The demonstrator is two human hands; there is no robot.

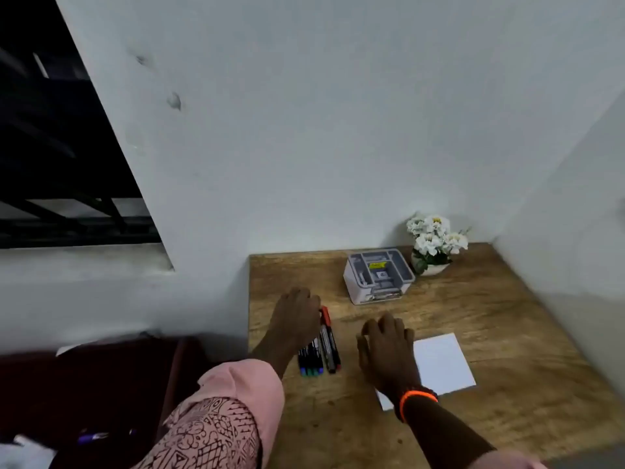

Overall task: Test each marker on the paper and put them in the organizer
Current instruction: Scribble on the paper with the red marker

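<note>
Several markers (309, 360) with blue and green ends lie side by side near the left edge of the wooden table (507, 326). A red-capped marker (328, 336) lies just to their right. My left hand (294, 316) covers the markers' far ends, knuckles up. Its fingertips bend down beside the red cap and are hidden, so any hold is unclear. My right hand (385, 350) lies palm down with fingers loosely spread, on the left edge of the white paper (443, 363). The grey organizer (378, 275) stands further back, with compartments open on top.
A small white pot of white flowers (433, 245) stands right of the organizer, against the wall. Walls close off the table at the back and right. Left of the table lie dark cloth and a purple object (93, 436).
</note>
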